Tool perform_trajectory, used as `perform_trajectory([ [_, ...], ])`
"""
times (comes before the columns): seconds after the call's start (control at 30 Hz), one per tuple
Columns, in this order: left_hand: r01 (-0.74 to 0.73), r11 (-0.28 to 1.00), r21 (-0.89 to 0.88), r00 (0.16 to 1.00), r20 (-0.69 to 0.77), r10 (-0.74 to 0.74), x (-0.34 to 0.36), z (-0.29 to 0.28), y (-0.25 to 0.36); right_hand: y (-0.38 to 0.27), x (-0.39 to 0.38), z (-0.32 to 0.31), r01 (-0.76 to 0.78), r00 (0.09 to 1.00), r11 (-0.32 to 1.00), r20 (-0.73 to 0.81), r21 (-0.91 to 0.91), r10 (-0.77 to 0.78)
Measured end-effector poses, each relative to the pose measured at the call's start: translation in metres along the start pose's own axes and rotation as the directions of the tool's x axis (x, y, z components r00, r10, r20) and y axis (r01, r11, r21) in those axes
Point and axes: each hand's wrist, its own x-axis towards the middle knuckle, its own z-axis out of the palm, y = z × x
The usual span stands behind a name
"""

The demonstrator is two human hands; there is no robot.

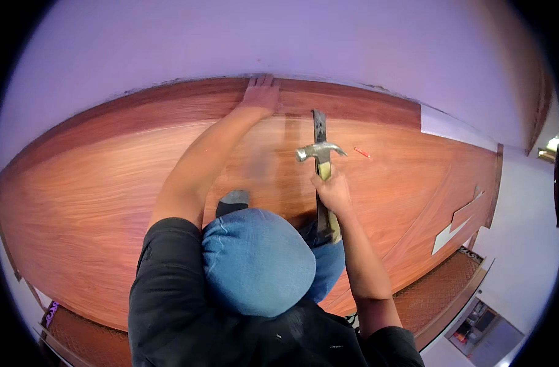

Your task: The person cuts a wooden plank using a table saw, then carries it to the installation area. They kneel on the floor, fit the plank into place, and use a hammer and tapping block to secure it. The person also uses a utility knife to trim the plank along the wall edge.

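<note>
My left hand [262, 95] lies flat with its fingers stretched out on a dark reddish wood-grain strip [353, 100] along the wall. My right hand [334, 191] is closed round the yellow-green and black handle of a claw hammer [320, 151], whose steel head points away from me. A long dark flat metal bar with holes at its far end [320, 125] runs under the hammer; whether my right hand touches it cannot be told. To the right of the hammer head is a small red pencil-like stick [362, 152] on the wood-grain board [402, 171].
A pale wall [279, 43] rises behind the strip. At the right are a white panel piece [457, 127] and thin white offcuts [452, 232]. My jeans-clad knee [261, 260] and a grey-toed sock [234, 197] rest on the board. Brown woven panels [432, 287] border its near side.
</note>
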Motion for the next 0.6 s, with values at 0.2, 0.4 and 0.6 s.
perform_trajectory([
  [0.2, -0.053, 0.993, 0.105, 0.996, -0.059, 0.060, 0.014, 0.013, -0.005, 0.022, 0.102, 0.032, 0.011, 0.997, 0.983, -0.078, -0.182, -0.026],
  [0.4, -0.027, 0.997, 0.068, 0.996, -0.079, 0.033, 0.020, 0.010, 0.000, 0.023, 0.146, 0.051, 0.077, 0.985, 0.979, -0.140, -0.191, -0.105],
  [0.6, -0.024, 0.987, 0.161, 0.982, -0.179, 0.054, 0.024, 0.030, -0.006, 0.019, 0.160, 0.069, -0.073, 0.994, 0.967, -0.098, -0.244, 0.051],
])
